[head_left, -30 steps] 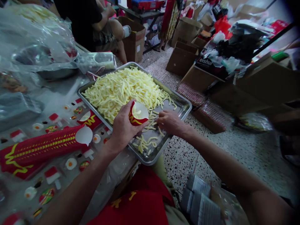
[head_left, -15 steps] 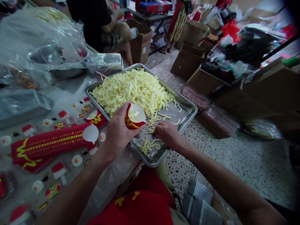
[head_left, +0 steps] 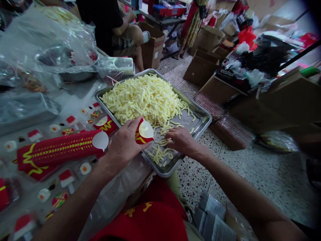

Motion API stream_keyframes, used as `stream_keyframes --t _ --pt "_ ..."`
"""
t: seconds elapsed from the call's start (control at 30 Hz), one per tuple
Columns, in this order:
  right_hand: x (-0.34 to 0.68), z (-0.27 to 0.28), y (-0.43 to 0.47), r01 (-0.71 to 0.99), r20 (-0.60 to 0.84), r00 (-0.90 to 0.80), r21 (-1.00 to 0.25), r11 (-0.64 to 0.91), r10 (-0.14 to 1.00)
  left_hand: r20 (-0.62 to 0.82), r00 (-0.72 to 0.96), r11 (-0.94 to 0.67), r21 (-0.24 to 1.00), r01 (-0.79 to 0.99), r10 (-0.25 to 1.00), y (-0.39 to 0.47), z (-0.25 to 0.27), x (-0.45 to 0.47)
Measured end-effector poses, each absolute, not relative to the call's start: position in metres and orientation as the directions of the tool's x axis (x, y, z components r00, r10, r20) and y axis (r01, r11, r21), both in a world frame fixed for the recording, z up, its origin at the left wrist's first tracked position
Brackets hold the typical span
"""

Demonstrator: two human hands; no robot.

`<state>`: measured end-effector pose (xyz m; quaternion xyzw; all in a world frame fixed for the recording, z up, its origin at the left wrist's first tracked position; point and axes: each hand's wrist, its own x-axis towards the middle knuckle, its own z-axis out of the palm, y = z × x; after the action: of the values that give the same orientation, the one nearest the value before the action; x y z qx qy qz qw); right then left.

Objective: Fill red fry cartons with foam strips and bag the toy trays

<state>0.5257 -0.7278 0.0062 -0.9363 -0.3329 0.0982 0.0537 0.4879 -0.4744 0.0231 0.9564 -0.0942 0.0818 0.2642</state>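
My left hand [head_left: 125, 139] is wrapped round a small red fries carton [head_left: 143, 134] with a yellow zigzag and a white inside. The carton tilts toward me at the near left edge of a metal tray [head_left: 204, 115]. A few pale pieces show in its mouth. In the tray lies a big heap of pale yellow french fries [head_left: 147, 97], with loose ones scattered in front. My right hand [head_left: 182, 142] is low over those loose fries, fingers curled; its fingertips are partly hidden. Left of my left hand lies a long nested stack of red cartons [head_left: 62, 150].
Another flat red carton [head_left: 106, 124] lies beside the tray. Plastic-covered sheeting with small food-shaped pieces spreads over the table. A metal bowl under clear plastic [head_left: 66, 62] stands at back left. Cardboard boxes [head_left: 202, 67] crowd the speckled floor. A seated person [head_left: 105, 26] is beyond the tray.
My right hand has shifted slightly up over the loose fries, its back more level. The carton in my left hand is turned a little. The whole view has moved slightly.
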Motion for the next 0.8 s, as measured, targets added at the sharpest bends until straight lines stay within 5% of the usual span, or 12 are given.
stream_keyframes --t 0.3,0.43,0.5,0.57,0.63,0.7,0.8 --pt "0.525 -0.011 -0.714 0.602 -0.202 0.753 -0.173 -0.78 0.626 0.213 0.953 -0.821 0.49 -0.293 -0.214 -0.483 0.026 0.49" --pt "0.531 -0.005 -0.721 0.17 -0.165 0.925 -0.63 -0.758 0.344 0.179 0.937 -0.808 0.475 -0.349 -0.3 -0.491 0.02 0.49" --pt "0.531 0.005 -0.719 -0.042 -0.143 0.975 -0.872 -0.487 0.172 0.155 0.939 -0.806 0.482 -0.343 -0.306 -0.497 0.015 0.49" --pt "0.527 0.016 -0.71 -0.086 -0.104 0.992 -0.971 -0.222 0.07 0.167 0.946 -0.793 0.515 -0.325 -0.279 -0.504 0.011 0.49" --pt "0.522 0.024 -0.695 -0.04 -0.045 0.999 -0.984 -0.172 0.027 0.226 0.947 -0.758 0.569 -0.318 -0.227 -0.512 0.008 0.489" --pt "0.516 0.028 -0.676 0.048 0.037 0.999 -0.931 -0.362 0.036 0.291 0.947 -0.733 0.614 -0.294 -0.137 -0.517 0.005 0.487" --pt "0.509 0.034 -0.651 0.29 0.149 0.955 -0.659 -0.694 0.258 0.297 0.955 -0.738 0.648 -0.192 0.013 -0.514 0.002 0.476"
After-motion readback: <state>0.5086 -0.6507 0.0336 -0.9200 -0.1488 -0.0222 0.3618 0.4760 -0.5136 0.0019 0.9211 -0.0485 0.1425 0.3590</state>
